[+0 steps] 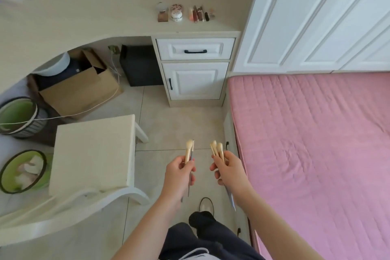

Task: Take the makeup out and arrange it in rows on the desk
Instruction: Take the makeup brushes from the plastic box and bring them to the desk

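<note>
My left hand [179, 175] grips two makeup brushes [189, 150] with pale bristles pointing up, one cream-handled, one with a thin grey handle. My right hand [229, 168] holds several more cream brushes [217, 149], bristles up, with a grey handle sticking out below the palm. Both hands hover over the tiled floor, well short of the desk [95, 21]. On the desk's far right lie a compact [163, 17], a round white jar [176, 16], a floral case [176, 7] and a row of lipsticks and tubes [199, 13].
A cream stool [92, 152] stands left of my hands. A pink bed [316, 143] fills the right. White drawers [195, 48] sit under the desk. Beneath the desk are a cardboard box [84, 88], a black box [139, 65] and two green-lined bins [19, 116].
</note>
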